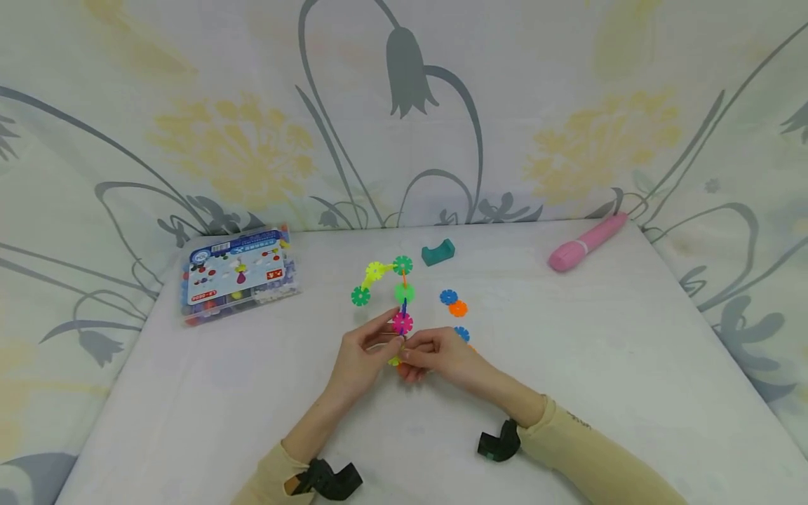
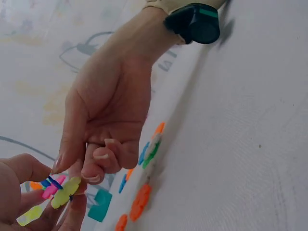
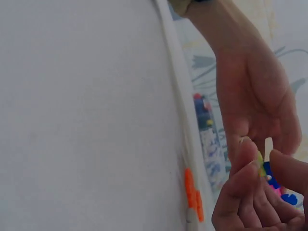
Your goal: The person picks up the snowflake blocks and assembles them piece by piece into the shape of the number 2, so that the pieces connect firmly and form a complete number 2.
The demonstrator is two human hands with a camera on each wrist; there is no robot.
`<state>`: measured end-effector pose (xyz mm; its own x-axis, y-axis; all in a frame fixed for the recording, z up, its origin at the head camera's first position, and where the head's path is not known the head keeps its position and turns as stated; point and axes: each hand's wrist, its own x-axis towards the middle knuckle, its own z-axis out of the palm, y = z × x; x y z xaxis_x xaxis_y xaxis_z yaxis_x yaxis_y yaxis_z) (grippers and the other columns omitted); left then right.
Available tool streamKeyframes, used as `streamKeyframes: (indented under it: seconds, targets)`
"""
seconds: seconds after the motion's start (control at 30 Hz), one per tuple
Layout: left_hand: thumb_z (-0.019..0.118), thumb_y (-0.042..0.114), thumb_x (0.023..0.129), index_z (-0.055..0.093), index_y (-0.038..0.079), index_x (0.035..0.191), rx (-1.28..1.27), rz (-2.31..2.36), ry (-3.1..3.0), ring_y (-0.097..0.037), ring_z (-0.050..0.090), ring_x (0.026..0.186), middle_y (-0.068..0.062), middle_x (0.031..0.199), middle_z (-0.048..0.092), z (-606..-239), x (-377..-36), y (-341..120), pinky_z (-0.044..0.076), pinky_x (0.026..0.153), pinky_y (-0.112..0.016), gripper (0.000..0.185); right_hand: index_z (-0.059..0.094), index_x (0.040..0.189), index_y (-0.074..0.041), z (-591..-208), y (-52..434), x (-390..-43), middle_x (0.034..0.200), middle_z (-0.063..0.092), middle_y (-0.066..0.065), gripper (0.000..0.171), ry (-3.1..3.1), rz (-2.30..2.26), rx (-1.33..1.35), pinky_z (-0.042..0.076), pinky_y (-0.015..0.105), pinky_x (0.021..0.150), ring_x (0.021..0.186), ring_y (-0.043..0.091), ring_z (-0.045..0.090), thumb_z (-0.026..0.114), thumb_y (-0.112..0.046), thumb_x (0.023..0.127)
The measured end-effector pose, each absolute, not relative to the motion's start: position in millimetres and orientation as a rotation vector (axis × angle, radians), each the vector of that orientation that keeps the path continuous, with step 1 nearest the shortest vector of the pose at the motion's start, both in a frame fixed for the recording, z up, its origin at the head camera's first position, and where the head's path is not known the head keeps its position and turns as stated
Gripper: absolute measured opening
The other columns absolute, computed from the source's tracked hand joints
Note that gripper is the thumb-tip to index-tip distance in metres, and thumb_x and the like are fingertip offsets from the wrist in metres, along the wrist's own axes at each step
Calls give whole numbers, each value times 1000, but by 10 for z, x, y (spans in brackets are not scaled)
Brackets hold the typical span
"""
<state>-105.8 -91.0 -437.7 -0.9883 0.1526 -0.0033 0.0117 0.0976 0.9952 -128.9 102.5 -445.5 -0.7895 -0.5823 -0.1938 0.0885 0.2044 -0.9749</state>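
left hand (image 1: pixel 361 348) and right hand (image 1: pixel 437 354) meet fingertip to fingertip, both pinching the near end of the snowflake-disc chain (image 1: pixel 402 303); the chain runs away from them. loose discs (image 1: pixel 453 302) beyond right hand.

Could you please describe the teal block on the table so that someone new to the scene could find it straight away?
Start at the white table and look to its far edge, near the middle, just beyond the chain of coloured discs that both hands hold. The teal block lies there alone. Unlike the flat, toothed discs, it is a chunky solid piece with a curved notch on top.
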Motion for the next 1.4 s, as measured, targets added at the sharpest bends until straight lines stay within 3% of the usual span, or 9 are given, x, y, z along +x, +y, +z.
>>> streamKeyframes:
  seconds: [0.17, 0.3, 0.53, 0.77, 0.97, 1.17, 1.4]
  targets:
    - [71, 6, 91, 61, 5, 135, 150, 1995, 2252, -27, 67, 109, -15, 117, 69, -4395, -1079, -937, 55, 92, -28, 45, 68, 113, -3, -4411, 1091, -1355, 89, 75, 10, 26, 2044, -1674, -360, 58, 29, 72, 78, 23, 70, 65, -24, 98]
    - [71, 7, 92, 65, 5, 129, 170, 1985, 2250, -26, 66, 109, -14, 117, 70, -4401, -1086, -951, 56, 91, -27, 38, 65, 117, 1, -4390, 1125, -1392, 93, 74, 13, 28, 2048, -1758, -313, 59, 30, 78, 81, 20, 70, 62, -21, 100]
    - [70, 9, 93, 62, 3, 133, 290, 1924, 2213, -30, 64, 114, -16, 124, 68, -4392, -1088, -962, 56, 91, -26, 41, 65, 110, 4, -4391, 1141, -1415, 92, 74, 12, 20, 2036, -1774, -357, 59, 28, 77, 82, 18, 71, 61, -13, 100]
    - [70, 9, 93, 58, 0, 136, 365, 1906, 2193, -34, 62, 117, -19, 129, 65, -4391, -1090, -982, 55, 91, -26, 45, 65, 111, 6, -4386, 1155, -1417, 92, 74, 12, 23, 2041, -1767, -377, 59, 27, 76, 82, 18, 70, 61, -14, 100]
    - [69, 7, 94, 60, -1, 133, 345, 1918, 2222, -34, 63, 117, -19, 128, 65, -4434, -1107, -981, 56, 90, -27, 41, 67, 113, 1, -4395, 1171, -1433, 97, 74, 15, 23, 2103, -1696, -354, 59, 28, 79, 86, 23, 71, 64, -17, 98]
    - [70, 4, 92, 64, 2, 130, 268, 1931, 2278, -30, 64, 115, -14, 125, 68, -4473, -1133, -996, 56, 91, -28, 38, 72, 109, -7, -4404, 1210, -1470, 96, 74, 5, 21, 2283, -1525, -405, 56, 25, 79, 86, 18, 70, 71, -21, 93]
    - [69, 3, 92, 63, 1, 131, 250, 1929, 2314, -31, 63, 117, -16, 126, 67, -4459, -1146, -1031, 55, 95, -31, 40, 73, 105, -5, -4369, 1295, -1517, 94, 72, 4, 18, 2403, -1384, -530, 55, 25, 79, 84, 15, 67, 75, -14, 89]
